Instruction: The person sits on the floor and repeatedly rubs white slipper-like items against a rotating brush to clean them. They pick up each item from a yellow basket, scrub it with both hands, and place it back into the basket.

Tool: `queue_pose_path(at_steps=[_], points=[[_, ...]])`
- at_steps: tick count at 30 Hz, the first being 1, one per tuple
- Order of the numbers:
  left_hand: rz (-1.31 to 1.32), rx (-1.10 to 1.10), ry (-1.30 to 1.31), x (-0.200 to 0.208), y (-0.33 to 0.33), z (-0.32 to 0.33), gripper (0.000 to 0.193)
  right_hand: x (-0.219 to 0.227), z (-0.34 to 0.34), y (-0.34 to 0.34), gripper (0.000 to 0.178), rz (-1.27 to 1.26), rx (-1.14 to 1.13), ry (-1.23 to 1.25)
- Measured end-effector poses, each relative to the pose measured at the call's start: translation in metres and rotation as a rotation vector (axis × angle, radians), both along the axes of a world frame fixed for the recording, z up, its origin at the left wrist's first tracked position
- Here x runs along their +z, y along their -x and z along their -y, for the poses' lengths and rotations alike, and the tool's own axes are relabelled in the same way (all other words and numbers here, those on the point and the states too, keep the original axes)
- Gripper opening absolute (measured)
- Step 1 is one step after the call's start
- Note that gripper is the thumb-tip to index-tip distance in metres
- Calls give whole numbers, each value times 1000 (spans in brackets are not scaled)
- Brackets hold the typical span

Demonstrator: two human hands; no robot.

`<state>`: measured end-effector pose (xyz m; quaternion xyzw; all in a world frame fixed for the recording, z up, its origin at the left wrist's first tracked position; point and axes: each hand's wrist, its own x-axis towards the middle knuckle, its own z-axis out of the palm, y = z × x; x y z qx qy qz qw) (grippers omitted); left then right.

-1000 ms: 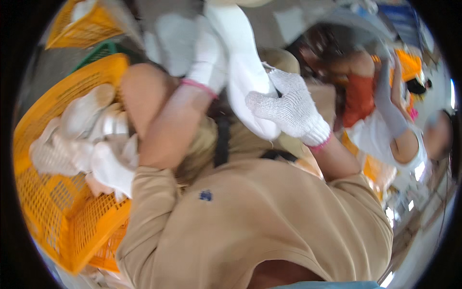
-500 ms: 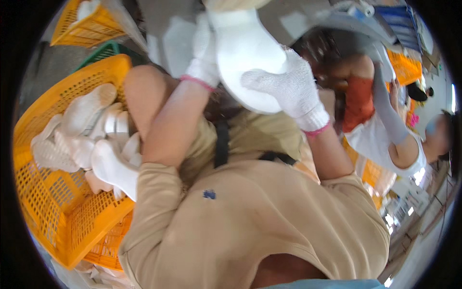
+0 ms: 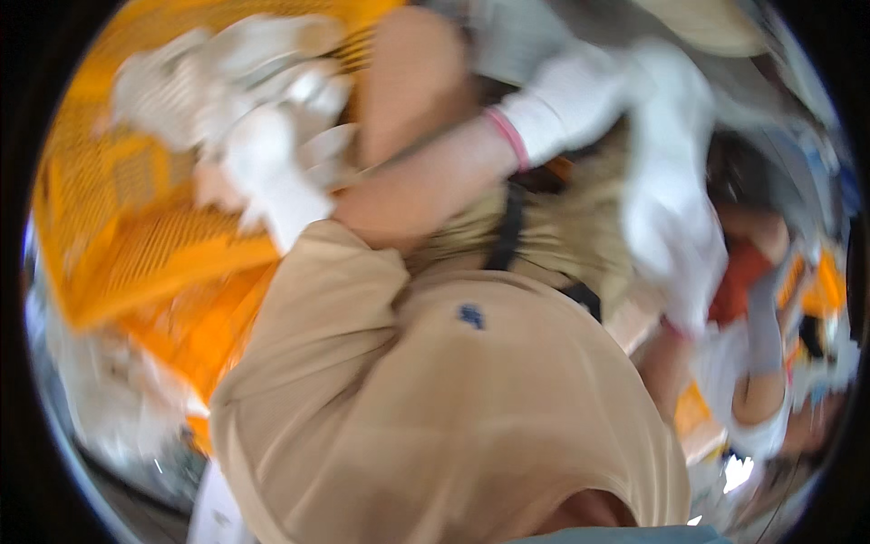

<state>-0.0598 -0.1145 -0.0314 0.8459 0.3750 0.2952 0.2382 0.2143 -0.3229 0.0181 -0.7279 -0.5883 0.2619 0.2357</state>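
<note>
Left: a yellow-orange perforated plastic crate with a heap of smooth white sole-shaped pieces, lying across one another. The near end of one piece disappears behind your beige fabric sleeve; an elbow swing could catch it and upset the heap. Nearer, just below, a second orange plastic crate; beside it pale clutter, too blurred to sort.

Centre: your bare left knee stands between crate and hands, in the way of any straight path leftward. Your left hand, in a white knit glove with a pink cuff edge, is at the far left edge of the raised piece. Cannot tell whether its fingers are closed or touching. Black strap over your lap, near side.

Right of centre: the long, smooth white raised piece, up in front of your khaki trousers. Your right hand, gloved alike, grips its near end; finger detail smeared. Slip risk, in my judgement: smooth surface, knit glove, perhaps one hand bearing the load. Far right, a tan rounded object sits close beyond the piece; a lift that way might knock it.

Right edge: a co-worker in a white top, near your right arm; a wide rightward swing risks a bump. Beyond, another orange crate.
</note>
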Motion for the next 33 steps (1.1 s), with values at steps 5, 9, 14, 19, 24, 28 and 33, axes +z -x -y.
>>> queue_pose_path(at_steps=[5, 9, 14, 19, 24, 28, 33], points=[[-160, 591, 39, 62, 171, 66, 46, -21, 118, -75, 42, 648, -225, 393], [-524, 1267, 512, 9, 304, 75, 85, -46, 121, -78, 43, 521, -165, 599], [-273, 1114, 816, 4, 363, 36, 69, -37, 10, -26, 47, 172, 20, -93], [550, 675, 796, 132, 240, 57, 35, 39, -46, 108, 40, -352, 76, -57], [-302, -201, -288, 132, 50, 128, 22, 45, -53, 110, 30, -1359, -243, 192], [519, -443, -63, 69, -2, 99, 20, 53, -28, 44, 27, -424, -276, -57], [1051, -56, 1428, 26, -64, 35, 39, 62, 14, 54, 22, -83, -467, -64]])
